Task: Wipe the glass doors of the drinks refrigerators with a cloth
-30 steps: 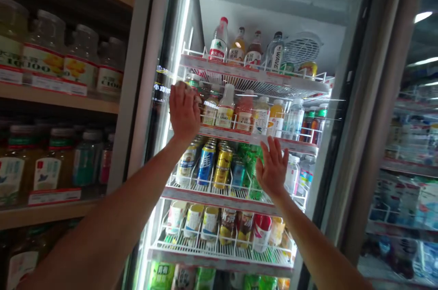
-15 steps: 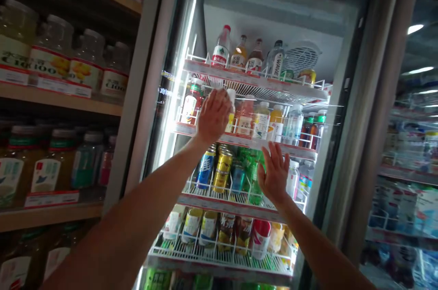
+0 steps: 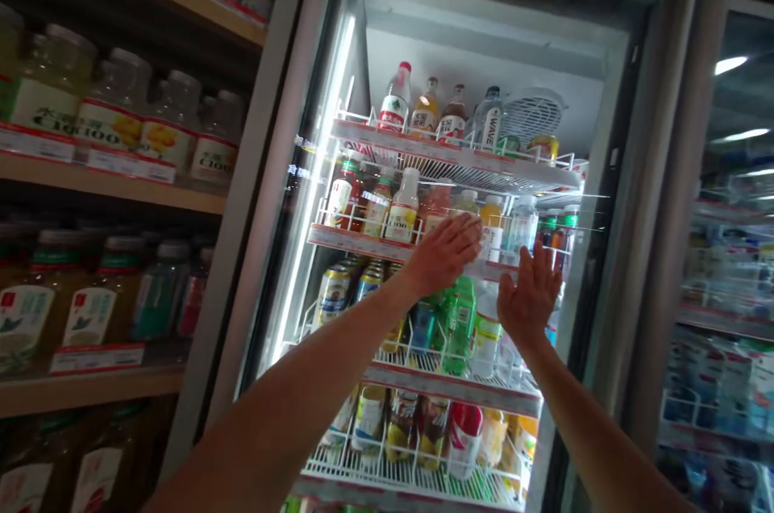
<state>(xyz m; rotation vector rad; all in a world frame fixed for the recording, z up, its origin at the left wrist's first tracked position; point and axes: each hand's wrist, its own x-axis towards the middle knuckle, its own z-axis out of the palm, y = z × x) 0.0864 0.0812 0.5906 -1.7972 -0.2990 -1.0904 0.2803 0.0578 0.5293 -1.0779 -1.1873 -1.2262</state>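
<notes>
My left hand (image 3: 446,253) is stretched out flat, fingers extended and pointing right, in front of the second shelf of a lit drinks cooler (image 3: 477,53). It hides parts of a pink bottle (image 3: 436,201) and a pale-capped bottle (image 3: 465,202). To its right, my right hand (image 3: 530,294) is raised with the thumb apart and holds nothing. Close behind the right hand stand a clear bottle (image 3: 523,223) and, lower, a bottle with a green-yellow label (image 3: 485,335). Whether either hand touches the cooler's front, I cannot tell.
Wooden shelves (image 3: 114,186) with rows of juice bottles stand at the left. A long metal handle (image 3: 671,198) runs down the cooler's right side, with another cooler (image 3: 726,255) beyond. A green bottle (image 3: 458,323) and cans (image 3: 334,293) fill the third shelf.
Both hands have moved right across the cooler's front, the left one farther and somewhat lower. The white-capped bottle and cans at the left are now uncovered. The view has shifted slightly.
</notes>
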